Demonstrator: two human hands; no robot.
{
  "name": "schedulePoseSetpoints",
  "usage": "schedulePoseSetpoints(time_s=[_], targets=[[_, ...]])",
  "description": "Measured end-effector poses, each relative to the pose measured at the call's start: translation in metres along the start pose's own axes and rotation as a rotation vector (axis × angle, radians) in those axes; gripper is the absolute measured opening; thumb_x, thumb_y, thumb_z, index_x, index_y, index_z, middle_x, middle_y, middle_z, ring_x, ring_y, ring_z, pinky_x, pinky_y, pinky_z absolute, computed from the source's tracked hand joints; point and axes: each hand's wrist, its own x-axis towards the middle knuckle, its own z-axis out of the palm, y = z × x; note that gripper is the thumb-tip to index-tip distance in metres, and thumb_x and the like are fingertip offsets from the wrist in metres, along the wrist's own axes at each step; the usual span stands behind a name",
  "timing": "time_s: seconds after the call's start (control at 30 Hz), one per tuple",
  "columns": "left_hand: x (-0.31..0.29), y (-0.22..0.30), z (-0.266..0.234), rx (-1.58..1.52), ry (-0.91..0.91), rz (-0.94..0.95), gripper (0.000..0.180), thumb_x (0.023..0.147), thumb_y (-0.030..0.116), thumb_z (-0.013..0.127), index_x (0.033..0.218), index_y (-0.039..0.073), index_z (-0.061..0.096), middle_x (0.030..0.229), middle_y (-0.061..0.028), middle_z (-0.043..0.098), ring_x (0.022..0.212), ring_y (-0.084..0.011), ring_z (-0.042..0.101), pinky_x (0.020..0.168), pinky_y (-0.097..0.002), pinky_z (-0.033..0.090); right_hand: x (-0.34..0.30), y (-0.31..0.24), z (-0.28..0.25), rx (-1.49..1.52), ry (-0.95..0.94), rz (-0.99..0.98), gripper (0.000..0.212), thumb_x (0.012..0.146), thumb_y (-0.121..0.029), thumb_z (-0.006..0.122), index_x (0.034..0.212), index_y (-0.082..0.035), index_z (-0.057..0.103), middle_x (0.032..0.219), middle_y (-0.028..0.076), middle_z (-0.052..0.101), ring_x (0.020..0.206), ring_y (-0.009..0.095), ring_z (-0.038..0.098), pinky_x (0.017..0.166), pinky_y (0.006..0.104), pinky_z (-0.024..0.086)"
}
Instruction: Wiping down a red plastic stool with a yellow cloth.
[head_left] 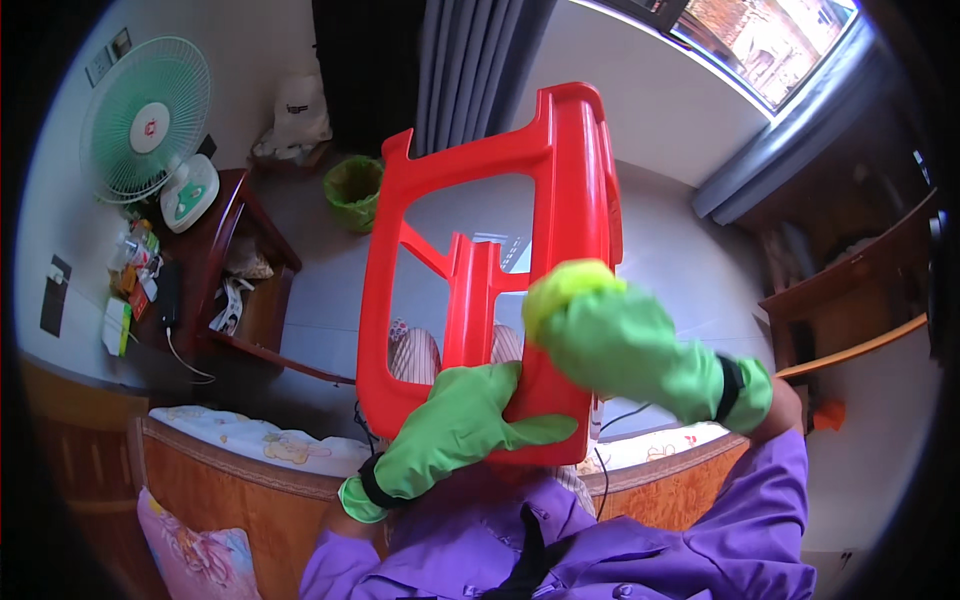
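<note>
Filling the middle of the view, a red plastic stool [500,250] is held up above the bed [250,440]. Left hand [460,425] grips its lower edge; right hand [610,340] closes around a yellow cloth [565,285] against it. One-handed support could let it slip. Left of the stool: wooden counter [235,260], fan [145,120], green bin [353,190].

A green and white table fan [148,120] is standing at ten o'clock, just beside a dark wooden side table [232,262] crowded with small items. A green waste bin [353,190] is sitting at eleven o'clock below grey curtains [470,70]. A window [765,40] is showing at one o'clock, and a patterned pillow [195,555] is lying at seven o'clock.
</note>
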Motion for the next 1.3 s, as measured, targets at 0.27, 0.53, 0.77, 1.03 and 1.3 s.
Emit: schedulePoseSetpoints(time_s=[0.27, 0.53, 0.77, 1.03, 1.3], targets=[[0.002, 0.003, 0.009, 0.224, -0.017, 0.054, 0.06, 0.075, 0.051, 0.08, 0.091, -0.004, 0.061, 0.083, -0.0211, 0.064, 0.079, -0.0405, 0.062, 0.071, -0.0446, 0.048, 0.032, 0.126, 0.049, 0.956, 0.197, 0.461, 0.019, 0.09, -0.005, 0.067, 0.108, -0.003, 0.063, 0.102, 0.01, 0.066, 0.094, 0.023, 0.066, 0.083, 0.0336, 0.057], [-0.003, 0.002, 0.003, 0.044, 0.054, 0.035, 0.061, 0.076, 0.05, 0.08, 0.092, -0.005, 0.062, 0.085, -0.023, 0.065, 0.079, -0.0417, 0.063, 0.071, -0.0462, 0.048, 0.026, 0.049, 0.054, 0.025, 0.202, 0.208, 0.009, 0.08, -0.013, 0.066, 0.085, -0.006, 0.067, 0.07, 0.009, 0.064, 0.058, 0.025, 0.062, 0.054, 0.038, 0.053], [0.005, 0.006, 0.008, 0.108, 0.016, 0.016, 0.067, 0.076, 0.054, 0.079, 0.096, -0.007, 0.062, 0.091, -0.0237, 0.068, 0.086, -0.041, 0.066, 0.077, -0.0459, 0.052, 0.016, 0.053, 0.043, 0.246, -0.021, 0.26, 0.006, 0.082, -0.011, 0.064, 0.083, -0.007, 0.067, 0.072, 0.006, 0.066, 0.062, 0.025, 0.067, 0.056, 0.0366, 0.056], [0.01, 0.0, 0.012, 0.269, 0.056, 0.057, 0.066, 0.075, 0.056, 0.079, 0.088, -0.006, 0.06, 0.08, -0.022, 0.066, 0.073, -0.0404, 0.064, 0.067, -0.0464, 0.051, 0.056, 0.115, 0.075, 0.165, 0.02, 0.352, 0.01, 0.072, -0.009, 0.072, 0.082, -0.007, 0.072, 0.071, 0.009, 0.067, 0.063, 0.025, 0.068, 0.054, 0.0343, 0.056], [0.007, -0.004, 0.015, 0.184, 0.113, 0.068, 0.065, 0.076, 0.056, 0.078, 0.085, -0.006, 0.06, 0.077, -0.0224, 0.065, 0.072, -0.0404, 0.064, 0.065, -0.0464, 0.05, 0.09, 0.165, 0.13, -0.024, 0.084, 0.393, 0.005, 0.072, -0.011, 0.071, 0.068, -0.013, 0.069, 0.064, 0.005, 0.063, 0.059, 0.026, 0.066, 0.048, 0.0361, 0.049]])
